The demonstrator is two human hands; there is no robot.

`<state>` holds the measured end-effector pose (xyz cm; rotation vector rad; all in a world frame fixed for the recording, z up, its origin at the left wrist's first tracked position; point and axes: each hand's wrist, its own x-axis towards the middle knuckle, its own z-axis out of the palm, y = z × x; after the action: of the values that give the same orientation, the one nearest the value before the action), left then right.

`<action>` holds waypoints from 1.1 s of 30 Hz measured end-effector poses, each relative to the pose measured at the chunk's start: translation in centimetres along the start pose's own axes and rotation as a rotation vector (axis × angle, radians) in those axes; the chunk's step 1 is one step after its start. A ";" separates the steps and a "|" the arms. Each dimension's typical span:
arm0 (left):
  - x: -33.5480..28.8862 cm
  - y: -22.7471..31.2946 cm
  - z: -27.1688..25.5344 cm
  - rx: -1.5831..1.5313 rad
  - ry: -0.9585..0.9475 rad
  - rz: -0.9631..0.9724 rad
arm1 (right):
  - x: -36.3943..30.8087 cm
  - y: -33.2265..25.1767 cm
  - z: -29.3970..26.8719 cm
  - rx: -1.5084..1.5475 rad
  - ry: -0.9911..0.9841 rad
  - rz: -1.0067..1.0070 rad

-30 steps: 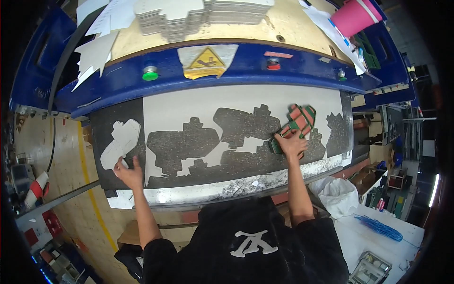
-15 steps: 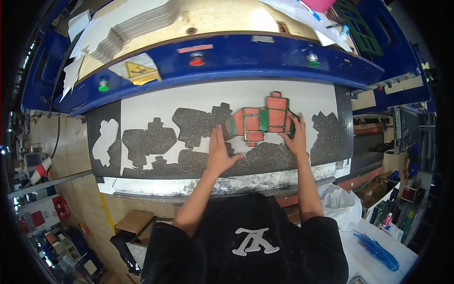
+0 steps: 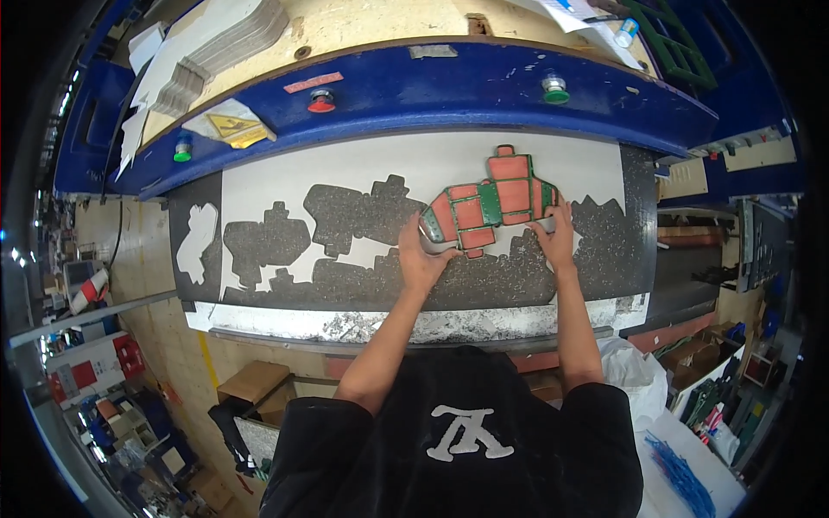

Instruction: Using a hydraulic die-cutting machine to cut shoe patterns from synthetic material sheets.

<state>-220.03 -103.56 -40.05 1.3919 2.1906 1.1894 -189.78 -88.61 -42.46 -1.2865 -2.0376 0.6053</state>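
A cutting die [image 3: 514, 188] with red pads and green metal edging lies over the far right part of a white sheet [image 3: 268, 164]. At its left end my left hand [image 3: 420, 262] has its fingers along the edge and its thumb under the near side. My right hand [image 3: 558, 237] grips the right end, thumb at the near edge and fingers around the corner. Left of the die, the sheet has several cut-out shapes through which the speckled dark bed [image 3: 354, 281] shows. A loose white cut piece [image 3: 197, 243] rests on the bed at the far left.
A blue machine beam [image 3: 389, 91] with a red button [image 3: 321, 101] and green buttons runs behind the bed. On the wooden top above it sits a stack of cut sheets [image 3: 224, 43]. At lower right are a white bag [image 3: 629, 375] and blue strings [image 3: 678, 473].
My left hand has moved right from the bare sheet onto the die's left end. The die has turned slightly, and my right hand has closed round its right end. The view has shifted a little.
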 end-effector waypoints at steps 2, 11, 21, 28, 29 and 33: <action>-0.6 -0.2 0.2 -0.066 0.007 0.001 | -0.3 0.2 0.0 -0.021 0.027 -0.027; -1.4 -0.4 0.6 -0.067 0.061 0.006 | -1.4 0.5 0.5 -0.106 0.034 0.008; 2.6 1.1 0.2 0.074 0.154 -0.009 | -3.5 -4.1 1.3 -0.135 0.167 0.036; 0.2 1.8 0.1 -0.262 -0.004 -0.015 | -11.7 -3.5 -1.1 0.087 0.083 0.220; -0.6 2.2 0.0 -0.232 -0.089 0.034 | -11.4 -2.7 -1.7 -0.024 0.109 0.239; -2.2 3.4 -0.8 -0.110 -0.240 0.178 | -4.1 -6.2 -2.9 -0.011 0.312 0.126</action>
<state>-217.34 -105.17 -37.32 1.6167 1.8442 1.1160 -190.20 -94.81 -37.46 -1.4268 -1.7177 0.4192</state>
